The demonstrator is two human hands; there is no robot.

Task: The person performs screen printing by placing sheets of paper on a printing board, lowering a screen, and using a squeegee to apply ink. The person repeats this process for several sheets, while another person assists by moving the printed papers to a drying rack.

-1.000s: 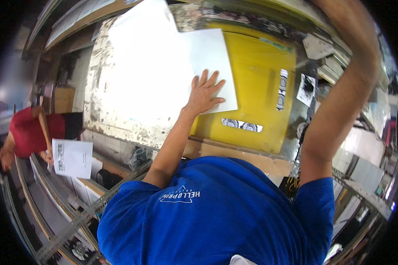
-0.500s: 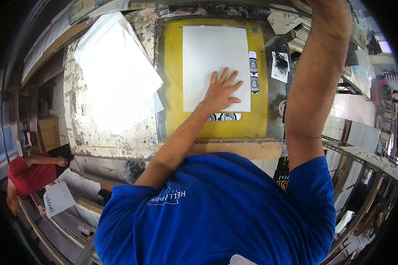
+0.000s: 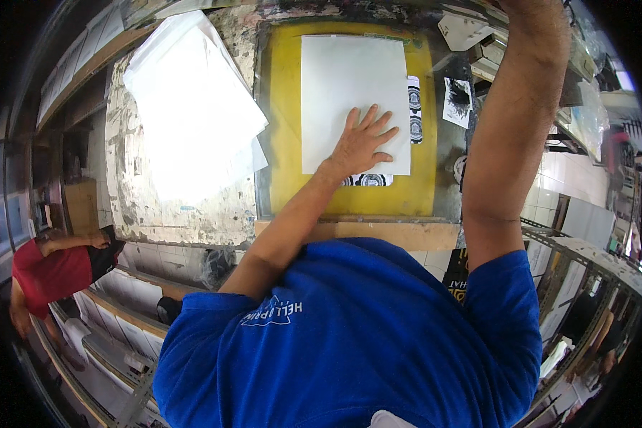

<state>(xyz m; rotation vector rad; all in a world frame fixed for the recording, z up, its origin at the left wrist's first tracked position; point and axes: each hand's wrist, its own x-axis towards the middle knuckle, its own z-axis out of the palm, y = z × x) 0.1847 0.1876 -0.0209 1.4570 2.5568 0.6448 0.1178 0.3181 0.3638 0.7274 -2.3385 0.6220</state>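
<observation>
My left hand (image 3: 364,146) lies flat with fingers spread on the lower right part of a white sheet of paper (image 3: 342,78). Under that sheet is a yellow panel (image 3: 285,143), like a screen-printing mesh, set in a frame (image 3: 262,121). Strips with black round prints stick out past the sheet, one along its right side (image 3: 415,118) and one below its lower edge (image 3: 374,180). My right forearm (image 3: 510,135) reaches up past the right of the frame. Its hand is beyond the top edge, out of sight.
A loose stack of white sheets (image 3: 192,107) rests left of the frame on a paint-stained tabletop (image 3: 132,207). A small ink-smeared card (image 3: 457,102) lies on the right. Metal racks (image 3: 585,257) stand at right. A person in red (image 3: 50,274) is at far left.
The whole view has shifted slightly. My left hand stays flat on the sheet and my right arm stays raised. The printed white sheet near the person in red no longer shows.
</observation>
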